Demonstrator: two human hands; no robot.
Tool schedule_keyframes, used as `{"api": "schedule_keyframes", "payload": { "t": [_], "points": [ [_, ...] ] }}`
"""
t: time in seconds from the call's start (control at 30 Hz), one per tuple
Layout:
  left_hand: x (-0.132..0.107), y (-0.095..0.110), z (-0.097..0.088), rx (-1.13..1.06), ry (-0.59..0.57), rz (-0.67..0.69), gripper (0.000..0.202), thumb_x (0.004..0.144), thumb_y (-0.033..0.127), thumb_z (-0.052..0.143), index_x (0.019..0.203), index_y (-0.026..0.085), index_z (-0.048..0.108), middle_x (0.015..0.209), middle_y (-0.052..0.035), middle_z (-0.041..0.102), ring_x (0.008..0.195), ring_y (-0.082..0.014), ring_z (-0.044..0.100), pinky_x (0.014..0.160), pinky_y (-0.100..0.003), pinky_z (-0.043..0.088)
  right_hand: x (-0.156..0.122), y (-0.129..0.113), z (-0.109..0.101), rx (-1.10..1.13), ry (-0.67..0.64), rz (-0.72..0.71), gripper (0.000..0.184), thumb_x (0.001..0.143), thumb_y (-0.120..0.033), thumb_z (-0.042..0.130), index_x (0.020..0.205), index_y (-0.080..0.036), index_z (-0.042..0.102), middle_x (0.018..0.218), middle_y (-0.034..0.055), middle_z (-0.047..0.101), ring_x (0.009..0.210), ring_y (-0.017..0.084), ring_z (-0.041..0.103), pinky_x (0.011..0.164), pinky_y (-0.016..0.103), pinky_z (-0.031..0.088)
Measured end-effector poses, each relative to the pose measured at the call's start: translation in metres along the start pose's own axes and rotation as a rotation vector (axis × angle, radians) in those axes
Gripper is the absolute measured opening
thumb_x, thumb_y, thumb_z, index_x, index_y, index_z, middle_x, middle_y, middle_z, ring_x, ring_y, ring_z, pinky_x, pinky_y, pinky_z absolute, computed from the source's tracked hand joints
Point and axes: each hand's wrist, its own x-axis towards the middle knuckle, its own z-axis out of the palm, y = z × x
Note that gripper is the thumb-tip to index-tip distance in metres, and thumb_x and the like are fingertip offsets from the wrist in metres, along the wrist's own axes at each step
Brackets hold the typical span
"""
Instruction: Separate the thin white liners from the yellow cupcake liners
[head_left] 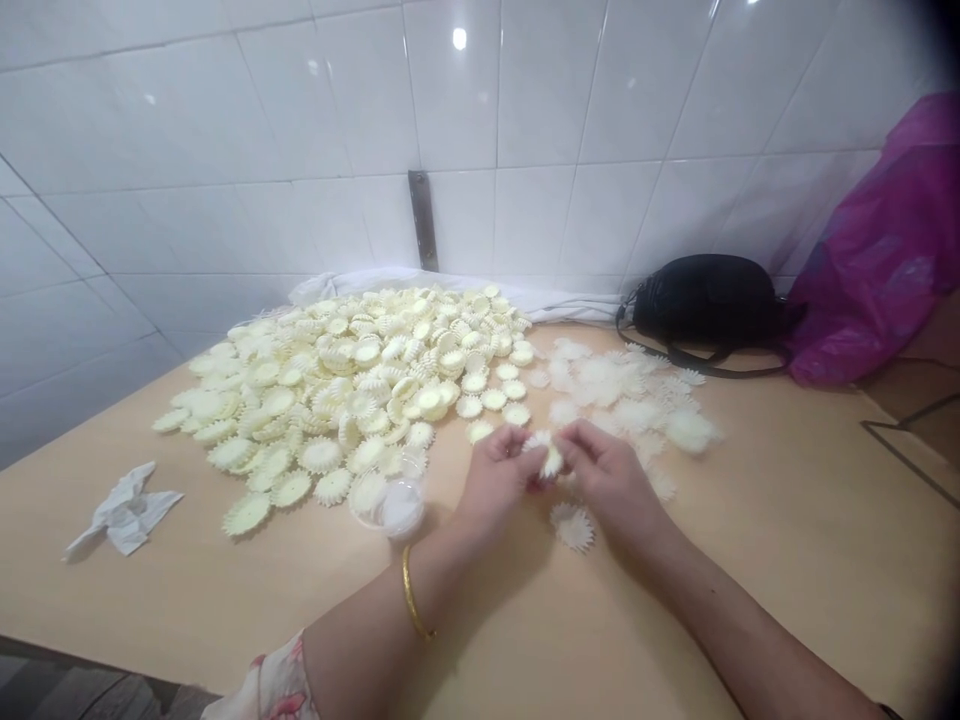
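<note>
Between my two hands is a small white piece with a notched, petal-like edge [551, 456]. My left hand [495, 480], with a gold bangle on the wrist, pinches it from one side. From the other side the fingers of my right hand [607, 475] close on it. Just below them a flat white scalloped disc [574, 527] lies on the table. A clear plastic tub [367, 505] with something white in it stands left of my left hand. Beyond my right hand is a loose spread of thin white scalloped pieces [622, 390].
A large heap of pale yellow scalloped discs [360, 370] covers the table's [300, 600] back left. A crumpled tissue [127, 510] lies at the left. At the back right are a black bag [705, 295] and a magenta plastic bag [877, 260], against a tiled wall [547, 100].
</note>
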Motion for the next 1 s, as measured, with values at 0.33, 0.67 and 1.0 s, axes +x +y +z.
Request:
{"api": "schedule_keyframes", "payload": {
  "t": [0.33,0.67,1.0],
  "points": [
    [-0.0034,-0.0019,0.0033,0.056,-0.062,0.016,0.022,0.065,0.023,0.067,0.067,0.016,0.046,0.051,0.0052,0.048,0.043,-0.0078,0.049,0.045,-0.021,0.038,0.0004,-0.0035,-0.0009,0.334,-0.225,0.134,0.028,0.077,-0.046,0.056,0.076,-0.018,0.058,0.070,0.0016,0.062,0.065,0.016,0.059,0.060,0.028,0.047],
    [-0.0022,-0.0018,0.0043,-0.127,-0.031,-0.087,0.030,0.056,0.013,0.072,0.078,0.017,0.052,0.052,0.0068,0.047,0.045,-0.0075,0.049,0.051,-0.023,0.041,0.0023,0.0022,0.0015,0.189,0.026,0.065,0.025,0.075,-0.040,0.058,0.064,-0.018,0.056,0.057,-0.0018,0.054,0.053,0.012,0.048,0.049,0.023,0.040],
    [0.0017,-0.0073,-0.0014,-0.029,-0.036,-0.111,0.017,0.061,0.021,0.071,0.060,0.014,0.056,0.049,0.0020,0.047,0.046,-0.0064,0.042,0.049,-0.022,0.033,0.0038,0.0036,-0.0033,0.278,-0.010,0.133,0.030,0.073,-0.045,0.060,0.062,-0.018,0.056,0.057,-0.0020,0.055,0.053,0.011,0.049,0.050,0.023,0.044]
  ]
}}
